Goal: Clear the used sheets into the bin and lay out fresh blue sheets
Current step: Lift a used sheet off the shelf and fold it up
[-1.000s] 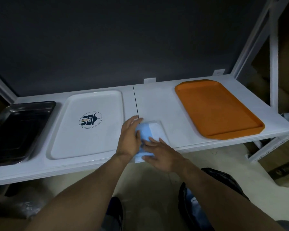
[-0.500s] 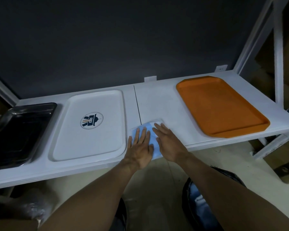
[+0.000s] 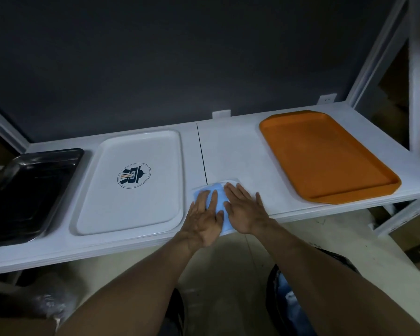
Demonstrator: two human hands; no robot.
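Blue on white: folded blue sheets (image 3: 217, 198) lying at the front edge of the white shelf (image 3: 235, 154), in the gap between the white logo tray (image 3: 100, 202) and the orange tray (image 3: 325, 154), just right of the shelf's dark seam and reaching the front lip. Pinned under both palms. Flat on the near-left part, the left hand (image 3: 204, 219), fingers straight and slightly spread, pointing away toward the back wall; flat on the right part, the right hand (image 3: 245, 209), fingers likewise straight, thumb splayed out onto bare shelf. Nothing gripped or pinched by either, only pressed. A pale, whitish corner poking out beyond the right fingertips. Long axis, as far as shows, running front to back, in line with the fingers rather than across them. Judged as smoothing or separating a fresh sheet before laying it out. All three trays bare, black metal tray (image 3: 34, 180) at far left included, so none laid yet by the look of it. White logo tray just beside the left hand, orange tray well apart from the right: left the nearer for a first placement. Probably calls for fingertips curled over the far edge to lift one layer; risk of taking several at once. Down on the floor under the right forearm, a dark bin (image 3: 273, 299) with something blue inside.
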